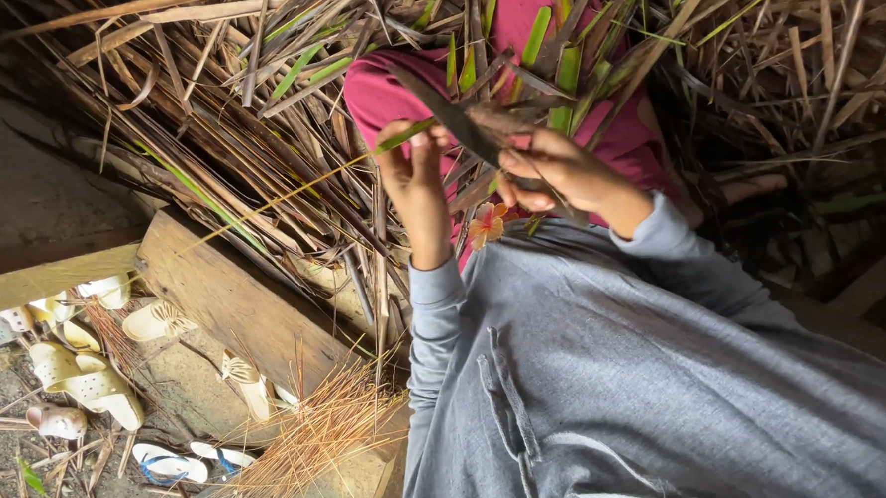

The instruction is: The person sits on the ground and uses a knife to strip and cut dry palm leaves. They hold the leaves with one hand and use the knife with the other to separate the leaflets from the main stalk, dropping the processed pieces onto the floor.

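Looking down from the head camera, I see a person in a grey long-sleeved top with both hands raised over a lap covered in pink cloth (397, 97). The left hand (412, 176) is closed, fingers curled tight round a thin green leaf strip (403, 136) whose pale yellow midrib runs off to the left as a long fine line. The right hand (559, 174) is also closed, gripping the handle end of a dark knife (457, 119); the blade slants up and left, its flat lying across the strip just above the left hand's fingers. The two hands sit near each other, not touching.

A heap of dry brown and green palm leaves (237, 99) is piled all round the lap and spreads across the upper part of the view. A small orange flower print (487, 222) shows on the cloth between the wrists.

Below left, a worn wooden plank (226, 288) slopes across, with a bundle of thin tan midribs (317, 439) lying at its lower end. On the dirt ground beside it are several pale sandals (85, 379) and a blue-strapped pair (169, 465).
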